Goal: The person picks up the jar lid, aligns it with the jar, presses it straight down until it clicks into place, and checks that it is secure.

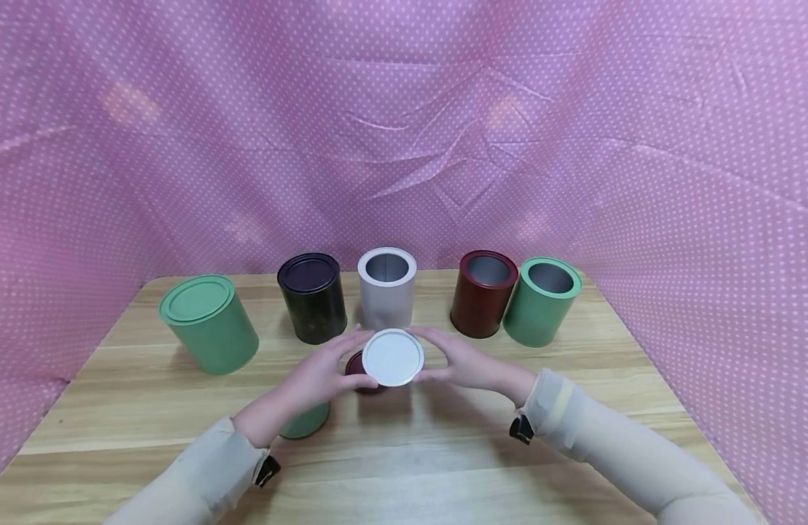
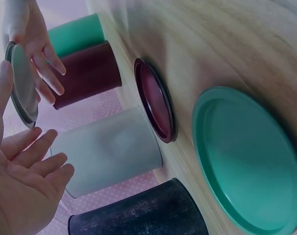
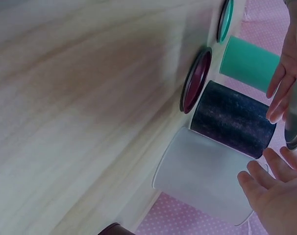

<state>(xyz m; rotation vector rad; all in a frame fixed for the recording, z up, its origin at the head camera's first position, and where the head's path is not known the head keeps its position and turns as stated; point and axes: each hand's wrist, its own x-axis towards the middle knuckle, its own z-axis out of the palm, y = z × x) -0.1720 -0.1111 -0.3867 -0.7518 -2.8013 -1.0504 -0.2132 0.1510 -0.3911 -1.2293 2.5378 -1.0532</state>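
Observation:
Both hands hold a round white lid [image 1: 393, 357] above the table, in front of the open white can [image 1: 387, 305]. My left hand [image 1: 321, 370] grips the lid's left edge between thumb and fingers. On the opposite edge, my right hand [image 1: 466, 362] grips it the same way. Below, a dark red lid [image 2: 156, 100] lies on the table, partly hidden in the head view by the white lid and left hand. Nearer the left forearm lies a green lid [image 2: 251, 161], which that arm partly covers in the head view.
A green can [image 1: 216, 332] and a black can [image 1: 315, 310], both with lids on, stand at left and centre-left. To the right, an open dark red can [image 1: 483, 300] is beside an open green can [image 1: 542, 308]. Pink dotted cloth [image 1: 404, 146] hangs around the wooden table [image 1: 443, 467].

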